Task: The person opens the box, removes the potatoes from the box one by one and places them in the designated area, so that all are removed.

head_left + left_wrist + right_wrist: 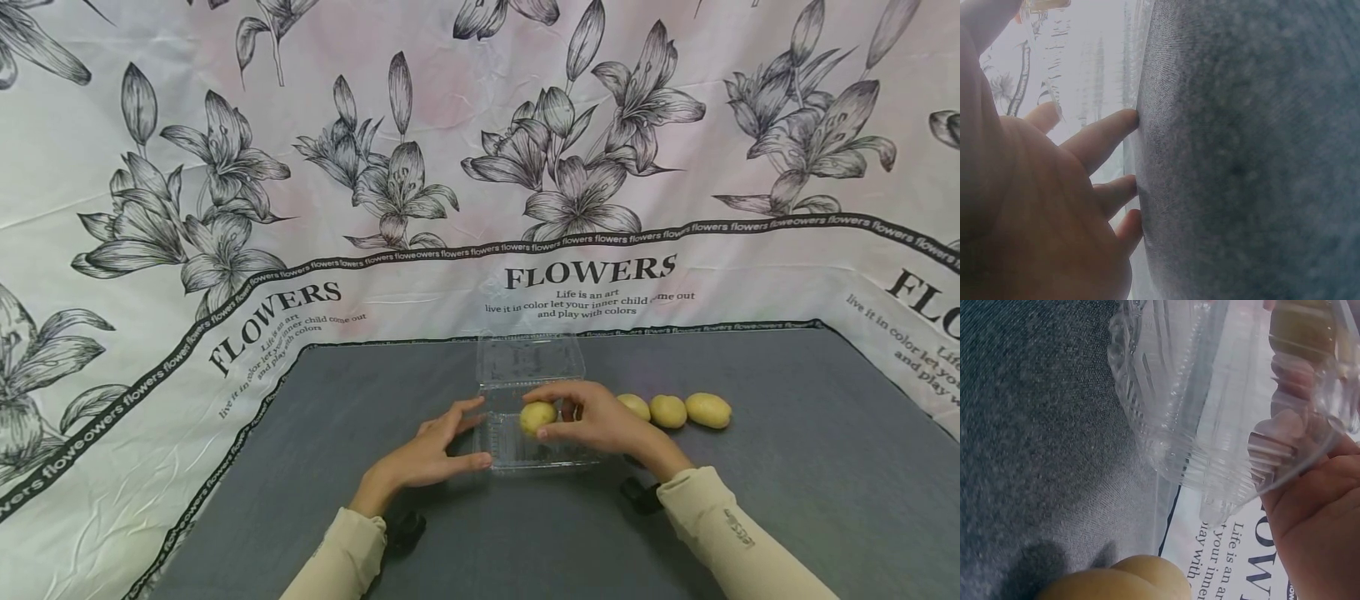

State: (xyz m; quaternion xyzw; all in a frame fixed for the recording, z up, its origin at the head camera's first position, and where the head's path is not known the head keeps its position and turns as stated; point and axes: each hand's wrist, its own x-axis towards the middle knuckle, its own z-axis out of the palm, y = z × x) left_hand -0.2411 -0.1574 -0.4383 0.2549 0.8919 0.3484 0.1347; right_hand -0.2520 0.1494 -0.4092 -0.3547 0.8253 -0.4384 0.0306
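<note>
My right hand pinches a yellow potato between thumb and fingers, over the base of a clear plastic clamshell box. The box's hinged lid stands raised at the back. In the right wrist view the held potato shows through the clear box wall. At the left side of the box is my left hand, fingers extended and thumb spread at the near corner. The left wrist view has the left fingertips right at the box's edge.
Three potatoes lie in a row to the right of the box, the leftmost partly hidden behind the right hand. A dark grey cloth covers the table. White flower-printed fabric hangs behind and along the sides.
</note>
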